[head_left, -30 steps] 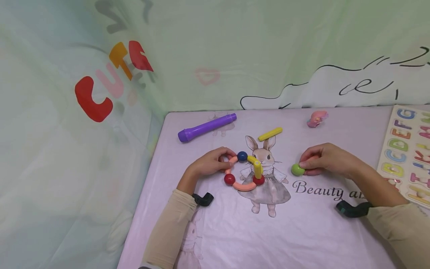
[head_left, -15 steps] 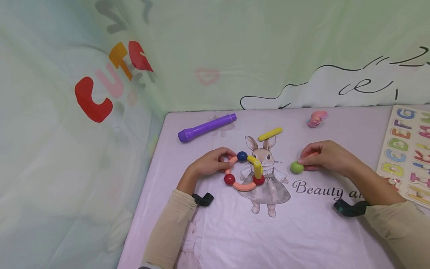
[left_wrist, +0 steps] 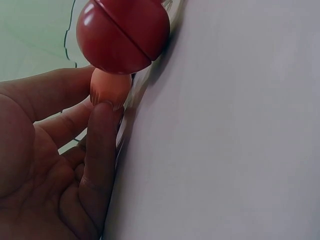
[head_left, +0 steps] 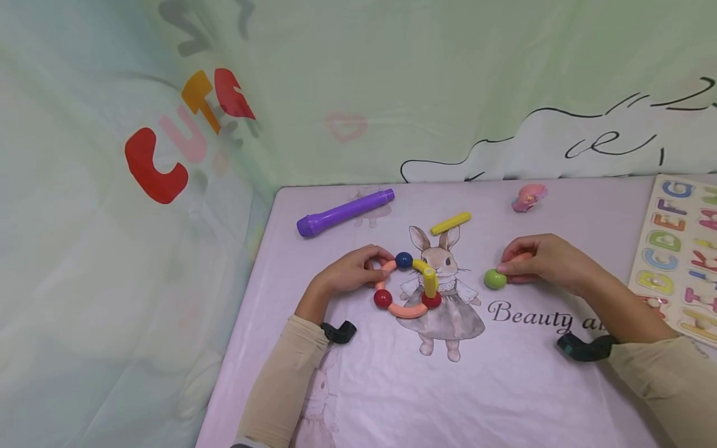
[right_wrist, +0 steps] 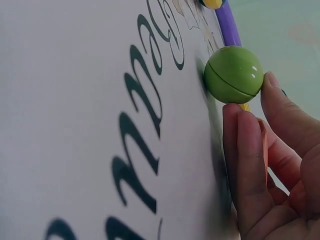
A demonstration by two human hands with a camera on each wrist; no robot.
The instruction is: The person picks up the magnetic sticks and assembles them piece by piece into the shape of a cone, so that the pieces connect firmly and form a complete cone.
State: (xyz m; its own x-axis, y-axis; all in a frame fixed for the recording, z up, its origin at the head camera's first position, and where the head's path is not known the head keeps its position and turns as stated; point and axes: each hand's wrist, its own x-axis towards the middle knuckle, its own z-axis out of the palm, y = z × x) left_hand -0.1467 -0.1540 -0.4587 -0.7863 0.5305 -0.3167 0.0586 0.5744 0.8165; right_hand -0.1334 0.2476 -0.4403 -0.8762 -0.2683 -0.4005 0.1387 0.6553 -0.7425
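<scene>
Head view: over table [head_left: 426, 404], facing forward and down, widest, left hand [head_left: 353, 269] and right hand [head_left: 551, 264] both in. Wrist views: close, looking along each hand, left at red ball [left_wrist: 122, 37], right at green ball [right_wrist: 233, 75] and lettering [right_wrist: 135, 150]; head shares red with left, green with right.

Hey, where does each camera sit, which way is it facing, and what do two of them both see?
Head: worn on the head, looking forward and down at a ring of balls and sticks; the left hand, right hand and both sleeves show.
Left wrist: looks toward the fingertips, at a red ball and orange stick; only the left hand shows.
Right wrist: looks toward the fingertips, at a green ball; only the right hand shows.
Shared: head and right wrist both see the green ball.
</scene>
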